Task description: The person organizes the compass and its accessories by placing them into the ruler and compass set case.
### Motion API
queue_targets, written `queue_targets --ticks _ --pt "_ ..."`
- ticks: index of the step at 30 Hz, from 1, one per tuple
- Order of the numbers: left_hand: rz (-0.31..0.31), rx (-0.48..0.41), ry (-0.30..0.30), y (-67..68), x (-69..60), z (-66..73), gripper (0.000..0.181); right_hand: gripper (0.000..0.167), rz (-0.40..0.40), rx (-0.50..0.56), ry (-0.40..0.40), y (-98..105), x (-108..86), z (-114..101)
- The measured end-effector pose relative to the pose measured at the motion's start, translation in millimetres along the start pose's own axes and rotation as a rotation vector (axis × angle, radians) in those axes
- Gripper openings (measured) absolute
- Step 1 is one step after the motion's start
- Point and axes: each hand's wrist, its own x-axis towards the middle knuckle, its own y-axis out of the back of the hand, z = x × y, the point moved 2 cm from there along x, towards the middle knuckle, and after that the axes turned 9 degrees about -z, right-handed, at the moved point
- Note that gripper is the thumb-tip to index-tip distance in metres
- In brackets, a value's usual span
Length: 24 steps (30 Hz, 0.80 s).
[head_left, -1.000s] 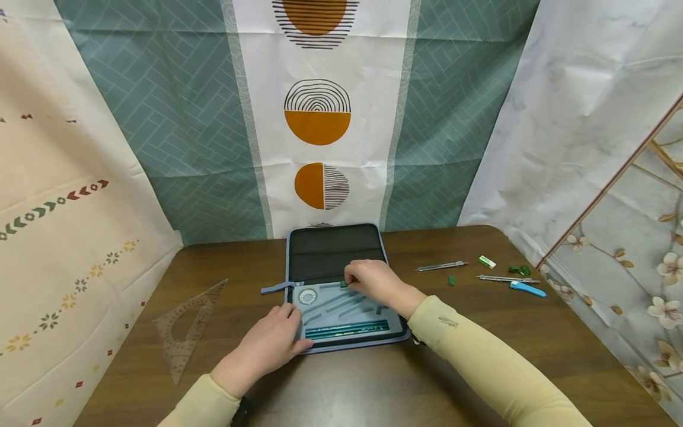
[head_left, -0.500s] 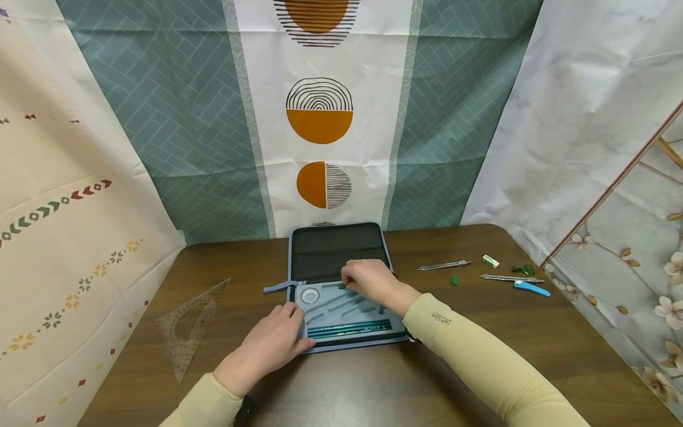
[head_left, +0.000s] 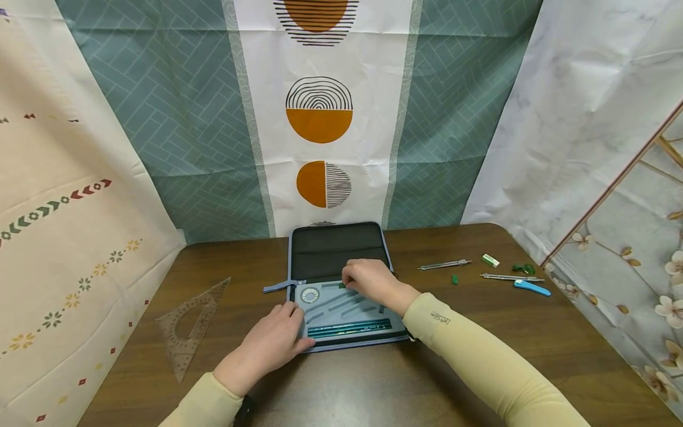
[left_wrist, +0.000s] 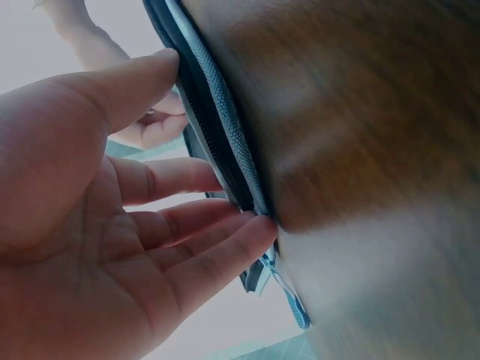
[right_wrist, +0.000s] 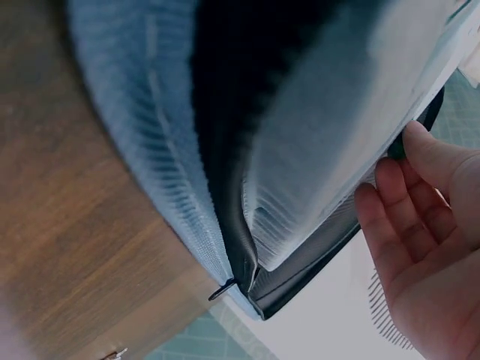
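Note:
A zippered pencil case (head_left: 338, 243) lies unfolded on the table, a grey moulded insert (head_left: 333, 314) in its near half. Dark green pencils (head_left: 349, 328) fill the insert's front slot, and a round white disc (head_left: 310, 295) sits at its back left. My left hand (head_left: 269, 338) rests on the case's front left corner, its fairly straight fingers and thumb touching the edge. With thumb and fingertips, my right hand (head_left: 373, 281) pinches a small dark green piece (right_wrist: 396, 147) at the insert's back edge; most of that piece is hidden.
A clear set square (head_left: 194, 326) lies left. On the right are a metal compass (head_left: 444, 265), a green-and-white eraser (head_left: 490, 260), a small green piece (head_left: 455, 279), another slim metal drawing tool (head_left: 511, 277), a dark green item (head_left: 523, 269) and a light blue cutter (head_left: 532, 288).
Both hands stay at nearly the same places on the case. The whole head view has shifted slightly since the oldest frame; the loose items lie as before.

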Motion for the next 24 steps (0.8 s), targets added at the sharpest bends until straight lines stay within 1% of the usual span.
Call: queue_targets --ticks 11,24 --pt "-0.008 -0.004 0.006 0.7 1.1 0.0 0.060 0.007 -0.008 0.006 0.010 -0.6 2.2 2.7" --pt "-0.009 0.001 0.002 1.1 1.0 0.0 0.059 0.008 -0.019 0.071 -0.003 -2.0 3.6 5.3"
